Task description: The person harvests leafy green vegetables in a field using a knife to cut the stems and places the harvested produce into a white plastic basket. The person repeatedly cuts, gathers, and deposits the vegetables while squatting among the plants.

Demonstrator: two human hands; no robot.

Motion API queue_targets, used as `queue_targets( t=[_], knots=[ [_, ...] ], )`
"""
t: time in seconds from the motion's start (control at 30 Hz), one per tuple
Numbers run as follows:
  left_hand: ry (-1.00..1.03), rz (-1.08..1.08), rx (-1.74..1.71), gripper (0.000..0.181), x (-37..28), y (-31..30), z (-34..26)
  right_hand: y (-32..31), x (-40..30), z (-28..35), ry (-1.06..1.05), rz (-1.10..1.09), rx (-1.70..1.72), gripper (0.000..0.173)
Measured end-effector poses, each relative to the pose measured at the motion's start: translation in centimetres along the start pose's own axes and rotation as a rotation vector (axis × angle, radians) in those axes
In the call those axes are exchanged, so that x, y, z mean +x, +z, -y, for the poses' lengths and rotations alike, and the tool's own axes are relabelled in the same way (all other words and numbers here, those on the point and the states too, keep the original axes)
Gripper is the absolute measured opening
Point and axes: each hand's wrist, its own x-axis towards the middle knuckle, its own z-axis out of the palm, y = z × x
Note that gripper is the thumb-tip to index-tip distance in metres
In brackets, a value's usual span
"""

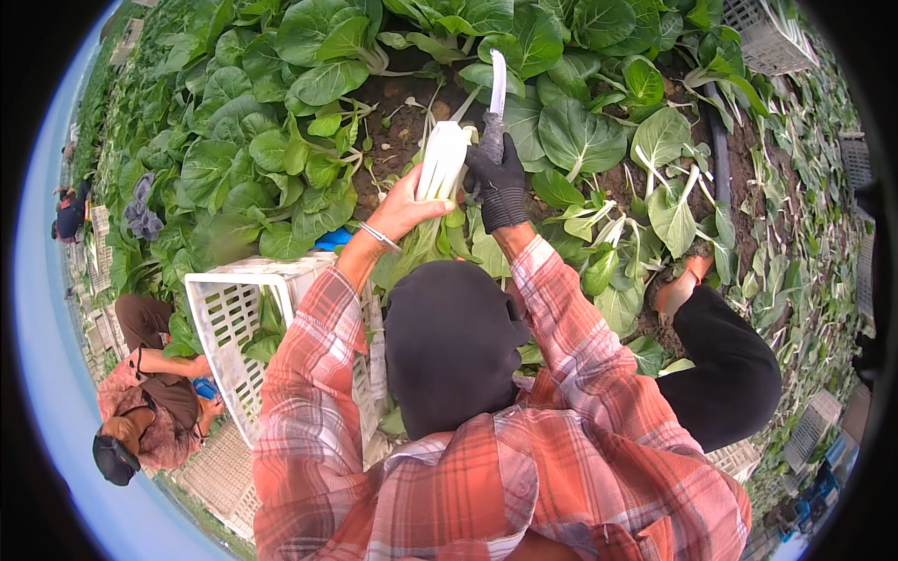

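My left hand (pixel 403 214), bare with a metal bangle at its wrist, is closed around a bok choy (pixel 442 160). The plant's pale stalks and trimmed white base point away from me, and its green leaves hang down towards my body. In a black knit glove, my right hand (pixel 501 184) grips a knife (pixel 498 84) by its dark wrapped handle. The blade points up and away, just beyond the cut base and apart from it. My gloved fingers are close beside the stalks; whether they touch cannot be made out. Bare soil (pixel 393 133) shows behind the bok choy.
Growing bok choy (pixel 238 140) fills the far and left ground. A white plastic crate (pixel 286 280) with leaves inside stands at my left. Cut leaves (pixel 617 242) litter the right, near a black hose (pixel 719 151). A co-worker (pixel 154 414) crouches beyond the crate.
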Motion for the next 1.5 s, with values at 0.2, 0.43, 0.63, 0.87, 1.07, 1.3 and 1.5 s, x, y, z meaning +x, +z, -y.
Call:
queue_targets(
  t=[0.2, 0.43, 0.63, 0.87, 1.07, 1.3, 1.5],
  knots=[
    [-0.055, 0.055, 0.580, 0.064, 1.7, -3.6, 1.3, -1.3, 3.8, -2.9, 0.203, 0.021, 0.239, 0.033],
    [-0.388, -0.015, 1.630, 0.035, 4.4, -11.5, 3.3, -3.2, 2.1, -10.3, -0.014, 0.090, -0.823, 0.077],
    [-0.611, -0.134, 1.702, 0.030, 5.3, -18.9, 8.8, 0.6, 6.3, -13.8, 0.192, 0.572, -1.200, 0.063],
    [-0.608, -0.142, 1.742, 0.036, 4.8, -19.4, 10.0, 7.0, 12.4, -17.9, 0.204, 0.721, -1.329, 0.049],
    [-0.466, -0.181, 1.769, 0.033, 4.8, -19.8, 9.4, 8.6, 14.2, -17.9, 0.245, 0.810, -1.456, 0.048],
    [-0.289, -0.008, 1.813, 0.032, 2.9, -17.3, 5.2, 1.5, 11.9, -15.0, 0.144, 0.695, -1.270, 0.058],
    [0.056, 0.077, 1.326, 0.036, 0.4, -9.2, -3.7, -4.8, 6.7, -8.7, 0.056, 0.288, -0.524, 0.078]
  ],
)
